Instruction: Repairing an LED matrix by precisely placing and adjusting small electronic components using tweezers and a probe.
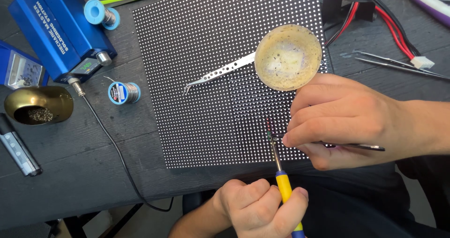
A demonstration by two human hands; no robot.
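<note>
Lying under both hands, the black LED panel [206,78] fills the dark table [70,181]. Above the right hand [347,120] a round yellowish dish [288,57] rests on the panel. That hand pinches fine tweezers [356,146] shut. Below it, the left hand [255,210] grips the yellow-handled soldering iron [282,184], whose tip meets the tweezers' point on the panel.

Left hand [255,207] touches a soldering iron [282,184] to the LED panel [206,55]; right hand [344,118] holds tweezers [356,146].

Dark table [84,172], dotted panel [206,78], probably LED.
</note>
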